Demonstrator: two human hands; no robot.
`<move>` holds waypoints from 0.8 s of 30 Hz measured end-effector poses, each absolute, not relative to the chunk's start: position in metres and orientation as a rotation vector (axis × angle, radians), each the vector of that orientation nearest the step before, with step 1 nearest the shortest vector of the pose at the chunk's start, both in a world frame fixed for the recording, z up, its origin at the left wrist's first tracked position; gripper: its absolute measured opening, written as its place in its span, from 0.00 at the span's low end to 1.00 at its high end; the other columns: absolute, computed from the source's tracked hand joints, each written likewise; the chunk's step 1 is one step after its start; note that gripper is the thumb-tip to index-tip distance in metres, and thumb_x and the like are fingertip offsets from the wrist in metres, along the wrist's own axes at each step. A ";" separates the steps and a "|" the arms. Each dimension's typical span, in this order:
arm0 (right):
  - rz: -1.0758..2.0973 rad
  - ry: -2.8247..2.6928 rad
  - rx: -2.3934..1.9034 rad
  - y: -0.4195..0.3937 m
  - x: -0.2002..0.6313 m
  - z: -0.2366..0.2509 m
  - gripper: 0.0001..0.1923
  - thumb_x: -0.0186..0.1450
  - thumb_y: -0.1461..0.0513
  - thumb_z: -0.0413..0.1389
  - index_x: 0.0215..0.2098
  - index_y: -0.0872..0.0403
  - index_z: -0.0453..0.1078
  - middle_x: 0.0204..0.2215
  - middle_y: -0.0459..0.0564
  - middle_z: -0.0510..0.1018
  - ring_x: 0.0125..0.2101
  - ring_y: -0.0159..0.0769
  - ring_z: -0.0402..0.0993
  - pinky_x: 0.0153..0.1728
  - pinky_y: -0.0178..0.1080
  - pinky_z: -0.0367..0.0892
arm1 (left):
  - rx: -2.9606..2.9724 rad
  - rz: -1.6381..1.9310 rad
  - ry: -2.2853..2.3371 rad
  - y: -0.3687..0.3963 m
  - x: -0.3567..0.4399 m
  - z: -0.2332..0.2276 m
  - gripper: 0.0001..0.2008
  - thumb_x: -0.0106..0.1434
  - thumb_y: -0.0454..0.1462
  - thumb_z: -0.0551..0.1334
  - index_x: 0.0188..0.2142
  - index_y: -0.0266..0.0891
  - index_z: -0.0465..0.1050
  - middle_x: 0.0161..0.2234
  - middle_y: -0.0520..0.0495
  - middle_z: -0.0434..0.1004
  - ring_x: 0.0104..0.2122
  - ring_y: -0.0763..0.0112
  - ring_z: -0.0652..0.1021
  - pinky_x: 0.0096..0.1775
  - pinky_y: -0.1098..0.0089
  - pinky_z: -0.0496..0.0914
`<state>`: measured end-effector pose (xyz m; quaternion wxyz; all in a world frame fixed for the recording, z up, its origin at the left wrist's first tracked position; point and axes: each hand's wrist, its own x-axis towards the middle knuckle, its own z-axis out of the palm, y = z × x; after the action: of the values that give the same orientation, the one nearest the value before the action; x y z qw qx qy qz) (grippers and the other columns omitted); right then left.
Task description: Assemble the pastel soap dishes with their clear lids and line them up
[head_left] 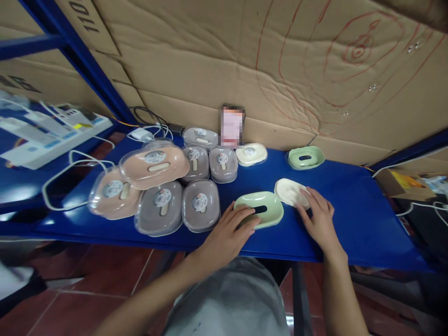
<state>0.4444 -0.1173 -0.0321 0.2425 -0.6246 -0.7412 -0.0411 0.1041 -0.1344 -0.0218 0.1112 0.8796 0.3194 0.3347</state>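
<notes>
On the blue tabletop in front of me lies a pale green soap dish with a dark oblong slot in its bottom. My left hand grips its left end, fingers reaching inside over the rim. Just beyond its right end is a cream oval dish piece, close to the green rim. My right hand has thumb and fingers closed on the near right side of this cream piece, covering part of it. Farther back sits a second green soap dish, also with a dark slot, and a cream soap dish with a round label.
Several grey lidded soap dishes and pink ones crowd the left side, some stacked. A phone leans on the cardboard wall. White cables and a power strip lie far left; an open carton is at right.
</notes>
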 end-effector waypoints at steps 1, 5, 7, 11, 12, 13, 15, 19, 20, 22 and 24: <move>-0.069 -2.023 -1.718 -0.123 0.443 -0.035 0.22 0.79 0.52 0.52 0.67 0.45 0.71 0.68 0.57 0.74 0.71 0.58 0.65 0.68 0.70 0.58 | 2.570 1.019 0.939 -0.135 0.104 -0.021 0.16 0.79 0.32 0.56 0.62 0.41 0.71 0.59 0.40 0.76 0.65 0.57 0.75 0.70 0.42 0.67; 0.332 -2.068 -1.567 -0.148 0.429 -0.039 0.27 0.78 0.53 0.55 0.73 0.40 0.62 0.72 0.53 0.68 0.74 0.50 0.61 0.70 0.61 0.63 | 2.587 1.043 0.930 -0.134 0.104 -0.021 0.16 0.79 0.32 0.56 0.62 0.40 0.71 0.58 0.39 0.77 0.64 0.56 0.75 0.70 0.41 0.67; 0.385 -1.980 -1.563 -0.160 0.419 -0.036 0.38 0.75 0.51 0.60 0.78 0.39 0.52 0.76 0.54 0.60 0.75 0.51 0.58 0.71 0.60 0.64 | 2.602 0.999 0.910 -0.134 0.105 -0.022 0.15 0.78 0.31 0.57 0.62 0.39 0.71 0.58 0.39 0.77 0.64 0.56 0.75 0.71 0.40 0.65; 0.427 -1.953 -1.591 -0.166 0.403 -0.031 0.51 0.71 0.46 0.64 0.81 0.39 0.40 0.81 0.55 0.41 0.79 0.57 0.43 0.72 0.63 0.61 | 2.585 0.969 0.893 -0.134 0.107 -0.028 0.16 0.78 0.30 0.56 0.62 0.42 0.71 0.64 0.38 0.72 0.69 0.55 0.70 0.72 0.38 0.62; 0.460 -1.988 -1.584 -0.164 0.400 -0.030 0.52 0.71 0.46 0.64 0.81 0.39 0.39 0.81 0.55 0.37 0.79 0.59 0.42 0.72 0.64 0.61 | 2.578 0.977 0.905 -0.134 0.107 -0.030 0.17 0.78 0.30 0.56 0.62 0.42 0.71 0.66 0.37 0.69 0.71 0.53 0.68 0.71 0.37 0.63; 0.488 -2.023 -1.576 -0.161 0.398 -0.031 0.52 0.71 0.45 0.64 0.81 0.38 0.38 0.81 0.54 0.35 0.79 0.59 0.41 0.72 0.64 0.60 | 2.574 0.988 0.917 -0.134 0.107 -0.031 0.17 0.78 0.31 0.56 0.63 0.43 0.71 0.68 0.36 0.66 0.73 0.51 0.65 0.71 0.37 0.63; 0.497 -2.051 -1.562 -0.153 0.395 -0.034 0.51 0.71 0.46 0.63 0.81 0.38 0.38 0.81 0.55 0.36 0.79 0.59 0.41 0.72 0.64 0.59 | 2.564 1.015 0.937 -0.133 0.106 -0.032 0.18 0.78 0.31 0.57 0.63 0.43 0.71 0.70 0.36 0.61 0.75 0.48 0.61 0.71 0.37 0.62; 0.475 -1.977 -1.508 -0.144 0.392 -0.042 0.46 0.76 0.52 0.59 0.81 0.39 0.36 0.78 0.58 0.53 0.78 0.54 0.49 0.73 0.64 0.58 | 2.521 1.051 0.907 -0.133 0.104 -0.031 0.18 0.78 0.31 0.58 0.64 0.43 0.71 0.70 0.36 0.60 0.75 0.50 0.60 0.72 0.39 0.62; 0.491 -1.962 -1.489 -0.145 0.392 -0.043 0.46 0.76 0.53 0.59 0.81 0.39 0.36 0.78 0.58 0.54 0.77 0.53 0.50 0.73 0.64 0.58 | 2.518 1.041 0.886 -0.132 0.103 -0.031 0.18 0.78 0.31 0.58 0.64 0.43 0.71 0.70 0.36 0.61 0.75 0.50 0.60 0.72 0.39 0.63; 0.551 -1.945 -1.456 -0.149 0.392 -0.043 0.47 0.75 0.54 0.60 0.81 0.38 0.36 0.79 0.56 0.49 0.78 0.53 0.49 0.73 0.62 0.58 | 2.531 1.003 0.850 -0.132 0.103 -0.031 0.18 0.78 0.31 0.58 0.64 0.44 0.71 0.70 0.36 0.61 0.75 0.49 0.60 0.71 0.39 0.64; 0.640 -1.921 -1.417 -0.154 0.392 -0.040 0.46 0.76 0.54 0.60 0.81 0.37 0.36 0.81 0.54 0.40 0.77 0.53 0.52 0.73 0.60 0.61 | 2.533 0.982 0.852 -0.131 0.103 -0.032 0.19 0.78 0.31 0.58 0.64 0.45 0.72 0.72 0.37 0.60 0.76 0.48 0.59 0.71 0.40 0.64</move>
<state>0.3920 -0.1537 -0.0405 0.3288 -0.5416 -0.7341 0.2444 0.1032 -0.1313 -0.0322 0.1469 0.8800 0.2959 0.3413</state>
